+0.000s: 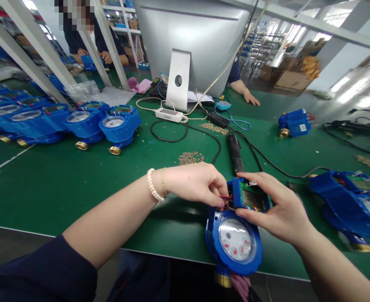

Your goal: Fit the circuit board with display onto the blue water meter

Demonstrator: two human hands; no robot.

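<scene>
A blue water meter (235, 241) with a round white dial rests at the near edge of the green table (78, 188), its brass fitting hanging over the edge. My left hand (197, 182), with a pearl bracelet on the wrist, pinches red wires at the left side of the meter's electronics module (251, 198). My right hand (279, 205) grips that module from the right, thumb below it and fingers across its top. A black electric screwdriver (234, 153) lies just beyond the meter.
A row of blue meters (78, 121) lines the far left; more meters lie at right (355, 205) and far right (293, 123). Piles of small screws (191, 157), black cables and a white adapter (169, 114) sit before a monitor's back (194, 42). Other people work across the table.
</scene>
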